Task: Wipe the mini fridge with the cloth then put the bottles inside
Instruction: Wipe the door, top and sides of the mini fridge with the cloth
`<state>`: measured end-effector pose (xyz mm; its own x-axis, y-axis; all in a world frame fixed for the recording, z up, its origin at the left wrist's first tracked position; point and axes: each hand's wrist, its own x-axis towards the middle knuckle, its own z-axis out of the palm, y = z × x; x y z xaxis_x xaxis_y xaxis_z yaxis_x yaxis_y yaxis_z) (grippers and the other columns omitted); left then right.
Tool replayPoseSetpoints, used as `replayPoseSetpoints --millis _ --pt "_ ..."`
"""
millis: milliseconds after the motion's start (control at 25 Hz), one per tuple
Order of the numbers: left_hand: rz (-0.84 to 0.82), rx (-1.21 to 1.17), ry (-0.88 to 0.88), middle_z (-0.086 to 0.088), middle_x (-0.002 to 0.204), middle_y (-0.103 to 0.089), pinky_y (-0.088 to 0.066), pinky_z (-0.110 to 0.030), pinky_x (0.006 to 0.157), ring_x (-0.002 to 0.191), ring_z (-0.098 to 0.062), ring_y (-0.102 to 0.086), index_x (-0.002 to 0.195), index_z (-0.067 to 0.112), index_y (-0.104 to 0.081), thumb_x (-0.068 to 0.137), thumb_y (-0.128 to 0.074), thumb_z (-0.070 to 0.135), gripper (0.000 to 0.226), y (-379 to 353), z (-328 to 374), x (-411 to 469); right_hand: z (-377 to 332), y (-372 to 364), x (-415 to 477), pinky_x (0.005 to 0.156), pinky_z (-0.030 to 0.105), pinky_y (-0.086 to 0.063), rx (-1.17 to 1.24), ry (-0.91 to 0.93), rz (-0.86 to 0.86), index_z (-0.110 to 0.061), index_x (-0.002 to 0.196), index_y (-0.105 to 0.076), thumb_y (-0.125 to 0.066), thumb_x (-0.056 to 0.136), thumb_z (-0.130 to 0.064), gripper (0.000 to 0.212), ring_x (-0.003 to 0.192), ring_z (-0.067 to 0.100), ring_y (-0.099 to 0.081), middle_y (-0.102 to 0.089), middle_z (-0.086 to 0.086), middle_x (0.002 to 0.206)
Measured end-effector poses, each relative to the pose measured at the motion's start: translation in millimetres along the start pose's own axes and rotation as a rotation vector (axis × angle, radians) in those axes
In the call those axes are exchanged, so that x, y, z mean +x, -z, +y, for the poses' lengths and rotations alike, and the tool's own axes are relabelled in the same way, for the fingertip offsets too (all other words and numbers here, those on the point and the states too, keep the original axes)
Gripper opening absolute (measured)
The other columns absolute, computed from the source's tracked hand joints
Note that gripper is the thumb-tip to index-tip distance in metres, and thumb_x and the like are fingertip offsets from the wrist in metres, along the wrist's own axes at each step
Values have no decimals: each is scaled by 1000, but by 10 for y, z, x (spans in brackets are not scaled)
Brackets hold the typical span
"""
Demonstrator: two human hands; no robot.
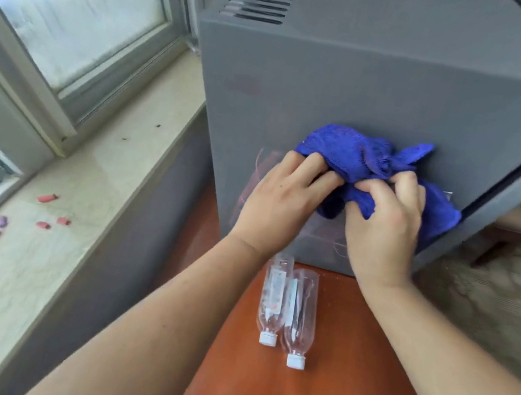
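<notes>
Beside a window sill (48,229) strewn with small pink scraps, a grey mini fridge (358,86) stands on a reddish wooden table (343,368). Against the fridge's near side panel, a crumpled blue cloth (373,161) is held by both hands. On the left hand (281,201) the fingers curl into the cloth's lower left edge; on the right hand (385,230) they bunch together, pinching a fold. Two clear bottles (289,303) with white caps lie side by side on the table, touching, just below the hands.
</notes>
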<state>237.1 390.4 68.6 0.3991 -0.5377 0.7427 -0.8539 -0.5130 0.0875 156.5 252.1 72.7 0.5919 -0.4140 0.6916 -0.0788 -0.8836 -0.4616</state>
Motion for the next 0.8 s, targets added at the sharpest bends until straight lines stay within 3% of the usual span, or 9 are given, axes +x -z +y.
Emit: replayPoseSetpoints --millis 240,400,600,800 --pt "-18 112 51 -2 101 -51 -46 -41 75 84 -30 -44 104 15 -69 96 -68 13 8 582 -986 -411 -1037 -689 -134 80 41 -45 97 15 -103 -10 86 -71 -72 69 1 21 88 26 -45 -56 10 96" --pt "-7 137 131 -2 104 -54 -47 -42 73 90 -30 -45 106 15 -70 94 -71 13 12 728 -1291 -542 -1358 -934 -189 76 46 -48 137 5 -137 -9 87 -71 -73 67 2 23 84 31 -49 -58 12 95" --pt "28 82 190 -3 106 -55 -42 -33 78 92 -28 -43 109 15 -69 92 -72 10 18 612 -1134 -592 -1247 -777 -135 73 48 -49 113 94 -201 -7 87 -70 -69 73 6 19 83 33 -51 -58 12 95" --pt "-8 23 126 -6 103 -57 -44 -36 82 90 -29 -44 107 13 -68 96 -70 23 15 213 -406 -345 -533 -219 -30 70 48 -50 -48 142 -219 -7 90 -71 -65 78 3 17 86 34 -51 -59 13 95"
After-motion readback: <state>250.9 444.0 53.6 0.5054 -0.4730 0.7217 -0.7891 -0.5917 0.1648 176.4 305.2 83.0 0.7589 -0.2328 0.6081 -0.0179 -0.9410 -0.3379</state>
